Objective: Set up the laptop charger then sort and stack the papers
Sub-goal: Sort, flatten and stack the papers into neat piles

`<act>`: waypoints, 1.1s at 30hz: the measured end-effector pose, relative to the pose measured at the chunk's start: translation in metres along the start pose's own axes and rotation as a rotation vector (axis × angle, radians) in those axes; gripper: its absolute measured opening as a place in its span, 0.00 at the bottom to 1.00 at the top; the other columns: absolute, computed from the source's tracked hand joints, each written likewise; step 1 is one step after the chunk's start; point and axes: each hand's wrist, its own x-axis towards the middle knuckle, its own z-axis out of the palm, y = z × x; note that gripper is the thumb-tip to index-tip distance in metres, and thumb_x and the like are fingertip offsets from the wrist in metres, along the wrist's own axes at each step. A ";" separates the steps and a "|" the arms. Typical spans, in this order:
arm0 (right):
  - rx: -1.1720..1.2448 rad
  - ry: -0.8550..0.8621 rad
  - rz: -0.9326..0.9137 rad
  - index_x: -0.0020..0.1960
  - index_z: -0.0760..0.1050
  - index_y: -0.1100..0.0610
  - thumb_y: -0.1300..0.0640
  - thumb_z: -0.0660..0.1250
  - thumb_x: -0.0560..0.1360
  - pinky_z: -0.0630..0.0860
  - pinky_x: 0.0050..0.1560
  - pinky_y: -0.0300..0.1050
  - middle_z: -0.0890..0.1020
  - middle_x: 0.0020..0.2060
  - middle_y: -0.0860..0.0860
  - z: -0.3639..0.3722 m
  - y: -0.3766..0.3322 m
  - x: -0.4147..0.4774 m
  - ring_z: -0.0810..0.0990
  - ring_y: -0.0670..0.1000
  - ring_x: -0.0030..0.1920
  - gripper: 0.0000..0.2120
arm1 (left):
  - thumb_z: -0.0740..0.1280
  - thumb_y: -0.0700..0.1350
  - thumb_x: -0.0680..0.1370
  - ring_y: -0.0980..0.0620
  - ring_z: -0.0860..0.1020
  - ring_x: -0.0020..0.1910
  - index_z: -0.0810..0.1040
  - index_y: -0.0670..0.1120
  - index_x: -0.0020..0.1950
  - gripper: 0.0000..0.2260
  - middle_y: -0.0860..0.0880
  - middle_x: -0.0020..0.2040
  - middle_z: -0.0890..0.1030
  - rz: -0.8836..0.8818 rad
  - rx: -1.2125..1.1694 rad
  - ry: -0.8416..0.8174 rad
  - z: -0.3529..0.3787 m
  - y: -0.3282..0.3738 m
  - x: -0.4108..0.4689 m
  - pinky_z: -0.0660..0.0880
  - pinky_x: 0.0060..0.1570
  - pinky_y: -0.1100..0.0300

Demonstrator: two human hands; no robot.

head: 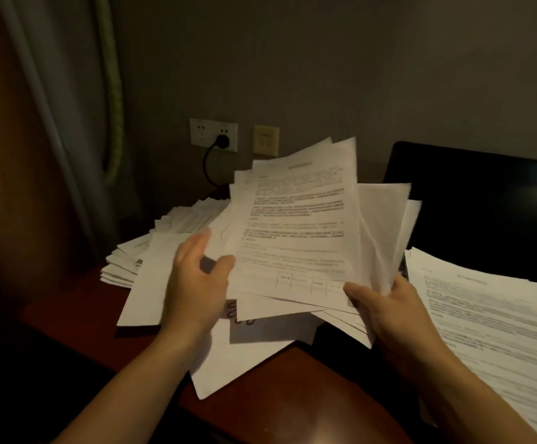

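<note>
Head view: your charger step looks done, as far as this shows. A black round plug (221, 141) sits in the white wall socket (213, 134), and its black cable (207, 168) drops behind the papers. Where it meets the black open laptop (472, 203) is hidden.

Sorting is under way and far from finished. Your right hand (386, 312) pinches a fanned bundle of white printed sheets (299, 225) at its lower right corner, raised above the desk. Your left hand (196, 283) is spread, its fingers (198, 243) loose and holding nothing, the thumb at the bundle's left edge.

No squared stack is visible yet. A ragged heap of white papers (132, 261) lies at the back left. Loose white sheets (228, 357) sprawl over the reddish-brown wooden desk (293, 395) below your hands. A slanted spread of printed pages (491, 322) lies in front of the laptop, probably over its keyboard, so clear that before stacking. The grey curtain (52, 123) hangs at the left, well apart from the papers.
</note>
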 end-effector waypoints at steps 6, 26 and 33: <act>0.095 -0.006 -0.052 0.54 0.76 0.53 0.61 0.70 0.78 0.80 0.34 0.35 0.86 0.39 0.45 -0.005 -0.003 0.002 0.85 0.44 0.41 0.07 | 0.66 0.45 0.81 0.45 0.84 0.54 0.79 0.48 0.63 0.11 0.46 0.54 0.86 -0.251 -0.446 -0.141 0.000 0.027 0.017 0.81 0.48 0.52; 0.014 0.016 -0.133 0.59 0.77 0.53 0.51 0.76 0.69 0.85 0.45 0.52 0.87 0.50 0.50 -0.034 -0.007 0.020 0.87 0.53 0.47 0.20 | 0.68 0.41 0.73 0.38 0.83 0.56 0.80 0.42 0.62 0.17 0.39 0.56 0.84 -0.242 -0.294 -0.380 -0.006 0.033 0.037 0.78 0.56 0.40; 0.004 -0.069 -0.162 0.63 0.75 0.45 0.48 0.73 0.68 0.83 0.51 0.52 0.86 0.49 0.46 -0.054 -0.016 0.024 0.86 0.48 0.48 0.23 | 0.71 0.42 0.73 0.52 0.84 0.52 0.81 0.47 0.59 0.14 0.50 0.52 0.86 -0.179 0.085 -0.462 -0.021 0.046 0.050 0.75 0.49 0.57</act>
